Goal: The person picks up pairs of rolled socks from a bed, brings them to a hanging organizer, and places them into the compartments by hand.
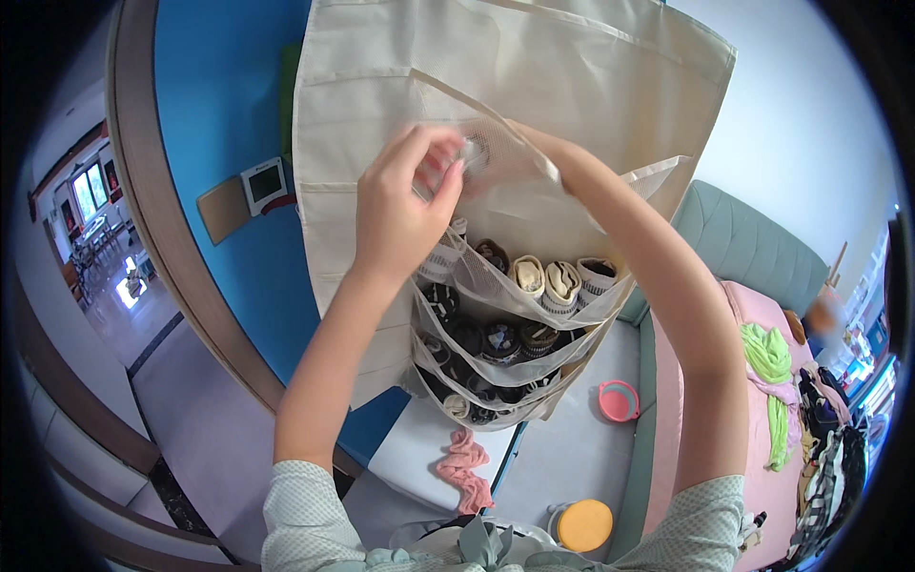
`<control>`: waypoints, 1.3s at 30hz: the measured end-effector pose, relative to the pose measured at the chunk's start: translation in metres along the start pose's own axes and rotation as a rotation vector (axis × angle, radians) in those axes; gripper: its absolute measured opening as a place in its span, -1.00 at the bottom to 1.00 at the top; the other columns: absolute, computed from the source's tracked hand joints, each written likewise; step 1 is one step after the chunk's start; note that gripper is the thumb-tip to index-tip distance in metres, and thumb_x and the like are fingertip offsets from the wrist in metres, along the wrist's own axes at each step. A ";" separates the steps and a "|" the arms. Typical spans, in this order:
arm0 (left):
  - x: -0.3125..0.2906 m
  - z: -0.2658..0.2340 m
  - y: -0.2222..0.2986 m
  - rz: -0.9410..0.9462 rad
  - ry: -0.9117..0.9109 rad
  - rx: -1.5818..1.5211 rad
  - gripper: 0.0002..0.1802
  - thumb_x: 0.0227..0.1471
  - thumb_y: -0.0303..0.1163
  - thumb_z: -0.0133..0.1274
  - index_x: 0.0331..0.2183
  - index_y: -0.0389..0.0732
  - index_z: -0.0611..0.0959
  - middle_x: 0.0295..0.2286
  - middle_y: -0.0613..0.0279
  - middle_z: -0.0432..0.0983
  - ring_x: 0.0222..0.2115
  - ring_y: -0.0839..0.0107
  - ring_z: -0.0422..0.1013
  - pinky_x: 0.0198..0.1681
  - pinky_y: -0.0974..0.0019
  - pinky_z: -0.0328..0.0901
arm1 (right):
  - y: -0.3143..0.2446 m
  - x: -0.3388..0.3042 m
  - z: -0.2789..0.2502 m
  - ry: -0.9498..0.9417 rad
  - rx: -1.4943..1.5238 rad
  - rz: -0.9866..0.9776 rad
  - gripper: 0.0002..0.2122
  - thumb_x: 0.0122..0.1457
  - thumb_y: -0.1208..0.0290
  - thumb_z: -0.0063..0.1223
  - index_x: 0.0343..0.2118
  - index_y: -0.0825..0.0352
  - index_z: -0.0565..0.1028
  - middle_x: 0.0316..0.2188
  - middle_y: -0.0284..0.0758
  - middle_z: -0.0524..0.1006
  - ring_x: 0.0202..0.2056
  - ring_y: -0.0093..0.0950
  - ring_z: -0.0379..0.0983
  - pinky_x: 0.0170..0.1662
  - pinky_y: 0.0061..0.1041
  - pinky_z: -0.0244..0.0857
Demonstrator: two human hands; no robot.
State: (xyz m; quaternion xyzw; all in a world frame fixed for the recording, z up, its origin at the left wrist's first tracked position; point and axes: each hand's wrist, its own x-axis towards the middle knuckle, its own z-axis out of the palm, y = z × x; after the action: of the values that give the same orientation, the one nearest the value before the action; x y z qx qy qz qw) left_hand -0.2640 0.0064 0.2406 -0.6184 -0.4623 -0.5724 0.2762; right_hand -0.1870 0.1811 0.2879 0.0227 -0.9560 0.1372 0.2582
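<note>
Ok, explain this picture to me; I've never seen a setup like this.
There is no machine here, only a person's two bare hands. The single view comes from a fisheye camera worn on the head, looking down, so straight edges bend. The left hand is raised before a cream hanging organizer, with something blurred at its fingertips; I can't tell what. The right hand is partly hidden behind an upper mesh pocket, so its grip is unclear. Lower pockets hold rolled bundles, pale and dark. Below, a pink cloth lies on a white surface.
</note>
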 end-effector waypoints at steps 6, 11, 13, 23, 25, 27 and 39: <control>-0.055 0.018 -0.014 -0.159 -0.089 0.323 -0.63 -0.14 -0.42 0.10 -0.18 -0.20 0.51 -0.21 0.15 0.43 -0.31 0.21 0.41 -0.23 0.27 0.33 | -0.008 0.008 0.010 0.101 -0.234 0.017 -0.50 -0.26 0.40 0.29 -0.14 0.30 0.47 -0.33 -0.16 0.53 -0.26 -0.36 0.46 -0.17 -0.42 0.31; -0.056 0.040 -0.011 -0.106 -0.104 0.324 -0.54 -0.12 -0.38 0.09 -0.11 -0.26 0.46 -0.16 0.07 0.41 -0.15 0.11 0.32 -0.09 0.20 0.24 | 0.009 0.006 0.011 0.097 0.274 0.070 -0.52 -0.25 0.34 0.30 -0.16 0.29 0.50 -0.41 -0.17 0.55 -0.35 -0.27 0.50 -0.22 -0.42 0.34; -0.055 0.048 -0.007 -0.084 -0.097 0.329 -0.50 -0.12 -0.36 0.09 -0.08 -0.30 0.44 -0.17 0.04 0.41 -0.16 0.09 0.32 -0.10 0.18 0.24 | 0.002 0.006 0.008 -0.083 0.071 0.099 -0.59 -0.02 0.33 0.13 -0.07 0.31 0.42 -0.25 -0.24 0.51 -0.23 -0.44 0.41 -0.13 -0.50 0.28; -0.066 0.051 0.005 -0.095 -0.109 0.133 -0.39 -0.15 -0.43 0.10 0.02 -0.19 0.36 -0.11 0.07 0.38 -0.08 0.09 0.29 -0.05 0.16 0.23 | -0.017 -0.021 -0.026 -0.034 0.393 0.283 -0.59 0.04 0.34 0.06 -0.02 0.33 0.37 -0.25 -0.33 0.52 -0.23 -0.59 0.40 -0.10 -0.58 0.25; -0.067 0.045 0.009 -0.080 -0.105 0.120 -0.46 -0.15 -0.46 0.10 -0.04 -0.18 0.42 -0.12 0.09 0.39 -0.09 0.10 0.31 -0.06 0.17 0.23 | -0.016 -0.033 -0.038 0.087 0.233 0.213 -0.67 0.04 0.38 0.02 -0.10 0.30 0.45 -0.31 -0.26 0.56 -0.28 -0.52 0.45 -0.20 -0.54 0.31; -0.070 0.038 0.012 -0.099 -0.114 0.103 -0.51 -0.15 -0.48 0.09 -0.08 -0.19 0.46 -0.15 0.10 0.41 -0.10 0.11 0.32 -0.06 0.19 0.24 | -0.032 -0.048 -0.036 0.218 0.190 0.246 -0.72 0.04 0.36 0.03 -0.17 0.31 0.49 -0.34 -0.27 0.57 -0.31 -0.51 0.47 -0.23 -0.53 0.32; -0.075 0.024 0.008 -0.106 -0.056 0.217 -0.62 -0.16 -0.50 0.08 -0.18 -0.21 0.52 -0.18 0.14 0.43 -0.12 0.12 0.29 -0.03 0.18 0.18 | -0.069 -0.075 -0.009 0.399 -0.313 0.323 -0.48 -0.16 -0.11 0.12 -0.34 0.32 0.57 -0.53 -0.17 0.56 -0.46 -0.25 0.51 -0.30 -0.42 0.36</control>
State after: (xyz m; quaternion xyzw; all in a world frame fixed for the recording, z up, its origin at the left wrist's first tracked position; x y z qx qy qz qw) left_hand -0.2398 0.0045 0.1658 -0.5753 -0.5611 -0.5152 0.2979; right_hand -0.1098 0.1155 0.2756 -0.1971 -0.8873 0.0292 0.4160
